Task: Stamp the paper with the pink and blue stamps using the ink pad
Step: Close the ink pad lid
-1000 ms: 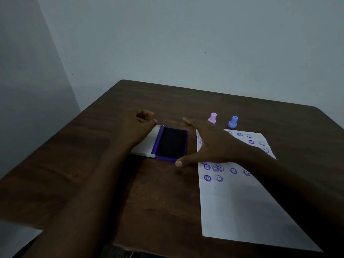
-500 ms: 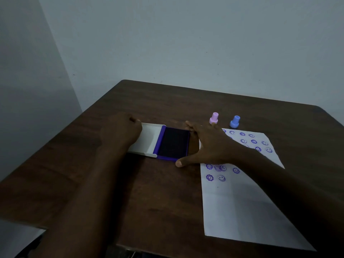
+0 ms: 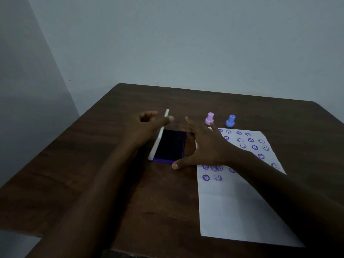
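Now your left hand has swung the lid upright from flat, thumb pinching it; right hand, fingers spread, braces the pad. Stamps stand idle beside the paper (stamping looks finished).

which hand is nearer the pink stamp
Right. The right hand is spread just in front of the pink stamp, one fingertip close below its base. The left hand is further off to the left, beyond the ink pad, at the pad's raised white lid.
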